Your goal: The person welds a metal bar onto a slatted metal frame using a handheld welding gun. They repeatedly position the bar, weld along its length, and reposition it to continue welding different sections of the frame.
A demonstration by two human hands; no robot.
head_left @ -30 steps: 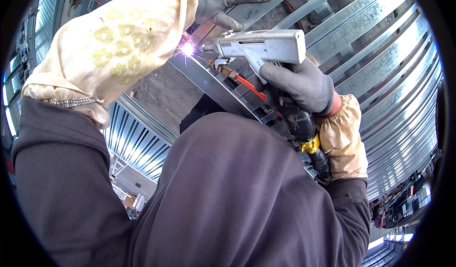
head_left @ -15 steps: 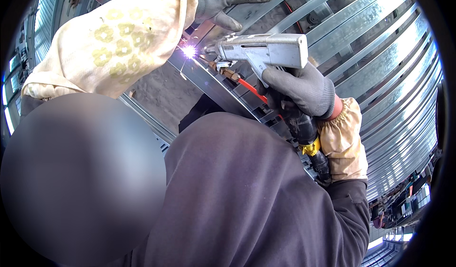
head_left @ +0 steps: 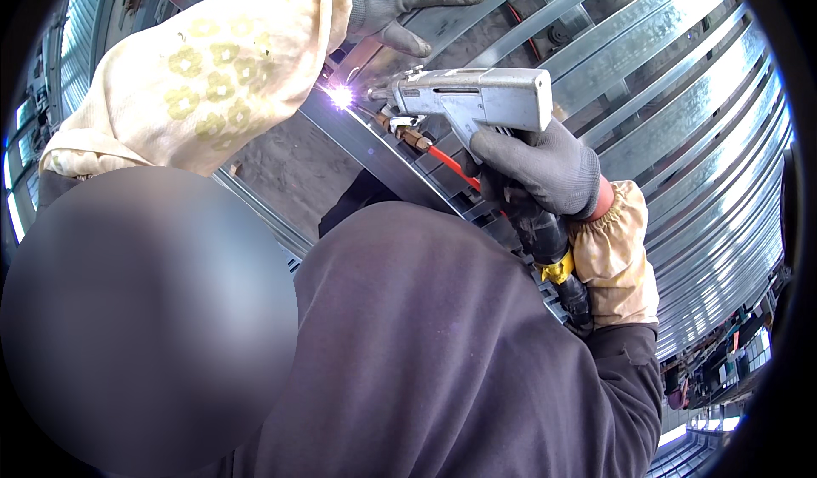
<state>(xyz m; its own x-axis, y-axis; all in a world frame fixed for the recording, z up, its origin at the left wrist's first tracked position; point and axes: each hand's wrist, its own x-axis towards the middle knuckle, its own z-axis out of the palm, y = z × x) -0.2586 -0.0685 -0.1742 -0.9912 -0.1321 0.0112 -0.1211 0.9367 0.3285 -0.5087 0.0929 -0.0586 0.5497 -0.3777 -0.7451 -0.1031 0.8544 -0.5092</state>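
In my right hand [head_left: 545,165], gloved in grey, is a silver welding gun [head_left: 477,95] pointing left. My fingers wrap its handle, from which a thick black cable [head_left: 538,233] with a yellow band runs down along my forearm. A bright violet-white arc [head_left: 340,97] burns at the nozzle, against a metal beam [head_left: 362,138], throwing small sparks. Beyond the arc, my left hand [head_left: 400,0] in a grey glove lies spread on a flat metal bar, fingers apart and holding nothing. A cream sleeve cover [head_left: 200,78] hides that forearm.
An orange hose [head_left: 451,166] with a brass fitting [head_left: 412,135] lies below the gun. Long galvanised metal bars [head_left: 647,78] run in rows on the right. Grey ground [head_left: 298,159] shows between the beams. My dark-clothed knee [head_left: 408,257] is close to the frame.
The gun and my right hand have shifted very slightly downward, the arc staying lit at nearly the same spot. My left hand has barely moved left.
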